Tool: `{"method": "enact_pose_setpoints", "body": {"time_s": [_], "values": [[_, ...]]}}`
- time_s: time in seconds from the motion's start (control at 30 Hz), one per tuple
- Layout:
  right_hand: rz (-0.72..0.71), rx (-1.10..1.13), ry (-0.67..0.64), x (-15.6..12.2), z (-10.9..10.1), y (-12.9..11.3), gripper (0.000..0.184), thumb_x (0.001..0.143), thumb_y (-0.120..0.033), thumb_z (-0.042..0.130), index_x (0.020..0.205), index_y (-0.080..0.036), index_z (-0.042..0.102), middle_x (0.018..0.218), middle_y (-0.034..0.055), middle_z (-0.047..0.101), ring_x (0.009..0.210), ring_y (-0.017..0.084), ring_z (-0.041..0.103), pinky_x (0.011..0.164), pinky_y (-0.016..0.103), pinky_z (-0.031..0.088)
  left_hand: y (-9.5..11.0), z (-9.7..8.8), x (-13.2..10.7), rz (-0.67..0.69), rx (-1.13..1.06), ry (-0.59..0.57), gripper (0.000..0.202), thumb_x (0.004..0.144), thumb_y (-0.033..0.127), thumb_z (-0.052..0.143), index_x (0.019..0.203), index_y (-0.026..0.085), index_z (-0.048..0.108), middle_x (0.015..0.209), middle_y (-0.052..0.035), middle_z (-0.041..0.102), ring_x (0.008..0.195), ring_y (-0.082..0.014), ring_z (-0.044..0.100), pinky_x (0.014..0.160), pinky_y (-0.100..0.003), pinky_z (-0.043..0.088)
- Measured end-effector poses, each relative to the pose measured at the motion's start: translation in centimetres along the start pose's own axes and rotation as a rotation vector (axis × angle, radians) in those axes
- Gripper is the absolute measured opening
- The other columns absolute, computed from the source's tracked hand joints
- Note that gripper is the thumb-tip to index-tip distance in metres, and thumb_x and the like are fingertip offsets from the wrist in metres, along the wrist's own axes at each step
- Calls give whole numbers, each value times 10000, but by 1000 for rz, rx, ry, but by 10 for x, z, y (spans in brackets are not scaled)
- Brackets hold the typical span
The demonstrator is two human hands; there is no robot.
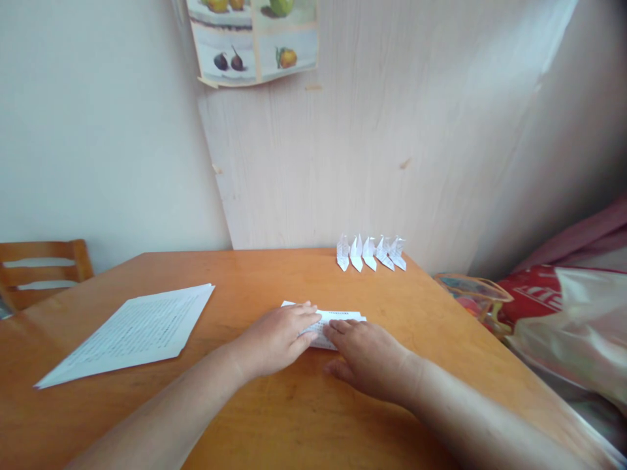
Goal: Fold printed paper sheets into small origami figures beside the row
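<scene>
A folded strip of printed paper (337,318) lies on the wooden table (274,418) in front of me. My left hand (277,337) rests palm down on its left part, fingers stretched flat over it. My right hand (365,356) lies beside it, fingertips pressing on the paper's near right part, fingers flat and together. Both hands cover much of the sheet. Neither hand lifts the paper; it stays flat on the table.
A stack of printed sheets (134,331) lies at the left. Several folded paper figures (371,252) stand in a row at the table's far edge by the wall. A wooden chair (42,267) is at far left. Plastic bags (558,320) sit off the right edge.
</scene>
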State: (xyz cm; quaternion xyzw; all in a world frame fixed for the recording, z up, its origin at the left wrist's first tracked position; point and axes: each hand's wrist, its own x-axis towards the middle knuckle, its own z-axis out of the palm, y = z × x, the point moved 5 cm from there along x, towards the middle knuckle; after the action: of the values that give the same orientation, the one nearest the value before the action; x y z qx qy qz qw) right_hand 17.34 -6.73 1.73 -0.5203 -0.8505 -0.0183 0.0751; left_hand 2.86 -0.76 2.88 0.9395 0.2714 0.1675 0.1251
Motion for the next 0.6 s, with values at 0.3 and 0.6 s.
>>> {"method": "enact_pose_setpoints", "body": {"time_s": [0.3,0.6], "values": [[16,30,3,0,4,-1,481,893,-433,631,1251,-112,623,1219,174,674,1104,323,645,935,443,516,-12,22,-7,45,65,-29,391,962,252,535,1344,222,613,1386,-101,620,1315,-280,554,1115,-467,440],[28,-71,47,1,4,-3,466,847,-453,704,1172,-121,673,1191,176,682,1109,335,623,935,457,509,-20,34,-16,25,118,-28,434,965,275,536,1398,247,563,1441,-87,572,1317,-258,558,1104,-446,468]]}}
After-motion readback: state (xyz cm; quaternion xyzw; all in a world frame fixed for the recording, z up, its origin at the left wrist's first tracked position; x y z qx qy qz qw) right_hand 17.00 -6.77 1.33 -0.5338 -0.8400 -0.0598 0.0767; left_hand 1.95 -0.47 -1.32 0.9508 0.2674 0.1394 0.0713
